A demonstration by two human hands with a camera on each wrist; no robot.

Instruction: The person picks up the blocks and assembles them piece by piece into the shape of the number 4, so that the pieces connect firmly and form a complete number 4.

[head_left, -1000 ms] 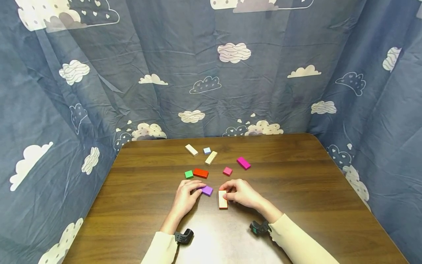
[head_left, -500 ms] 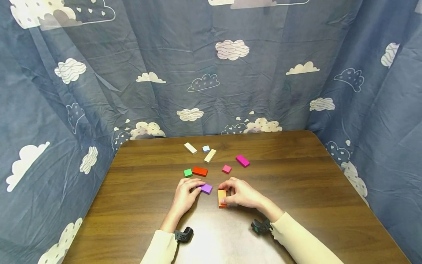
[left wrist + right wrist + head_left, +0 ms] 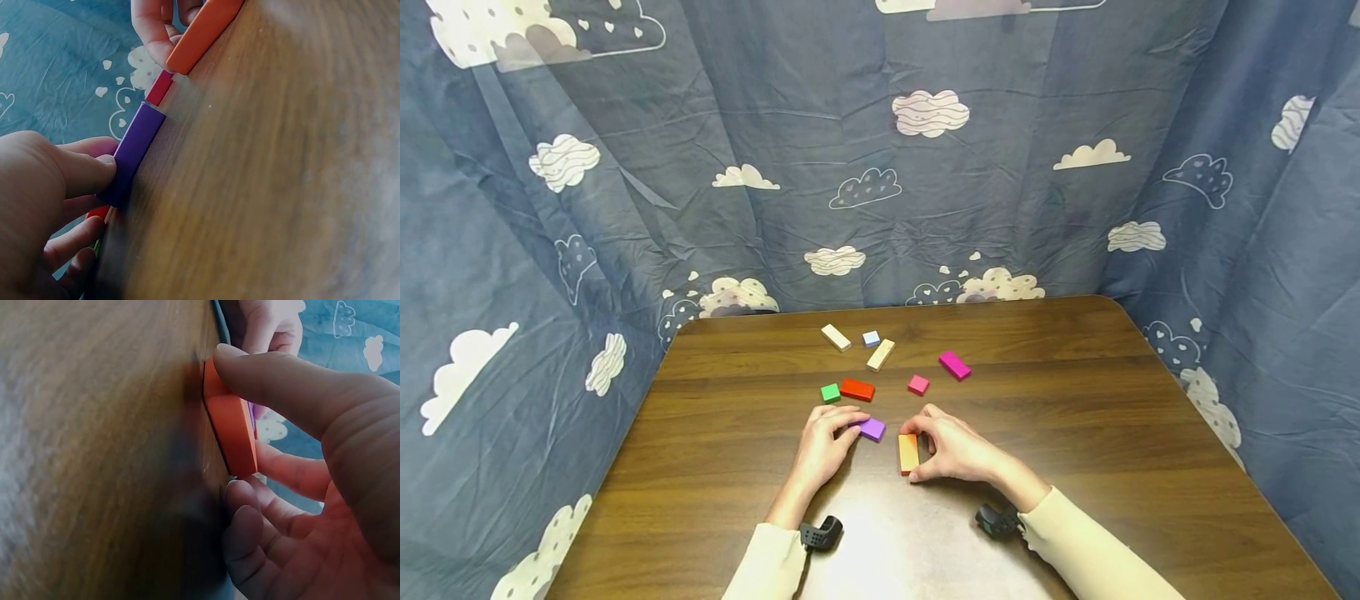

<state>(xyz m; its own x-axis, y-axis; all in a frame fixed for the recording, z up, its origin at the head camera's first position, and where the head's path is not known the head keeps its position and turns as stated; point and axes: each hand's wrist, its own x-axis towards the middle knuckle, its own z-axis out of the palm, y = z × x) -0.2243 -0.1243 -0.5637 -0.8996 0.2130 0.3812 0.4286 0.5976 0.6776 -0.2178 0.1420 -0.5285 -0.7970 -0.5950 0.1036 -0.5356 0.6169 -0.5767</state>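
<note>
My left hand (image 3: 826, 446) pinches a purple block (image 3: 873, 429) at its left end, the thumb on the near side. In the left wrist view the purple block (image 3: 134, 153) lies along the tabletop, part of its far side hidden. To the right, my right hand (image 3: 951, 448) grips an orange block (image 3: 908, 454) lengthwise, thumb at the near end and a finger at the far end. The right wrist view has the thumb on one end of the orange block (image 3: 231, 428), fingers by the other. A small gap separates the two blocks.
Beyond the hands on the wooden table (image 3: 737, 450) lie a green block (image 3: 831, 393), a red block (image 3: 857, 389), a pink block (image 3: 918, 385) and a magenta block (image 3: 955, 366). Farther back are two cream blocks, one (image 3: 836, 337) left of a light blue block (image 3: 871, 338). A cloud-patterned curtain hangs behind.
My right thumb has slid from the top of the orange block to its near end. The block's top looked pale a second ago and is orange now. The left hand stays on the purple block.
</note>
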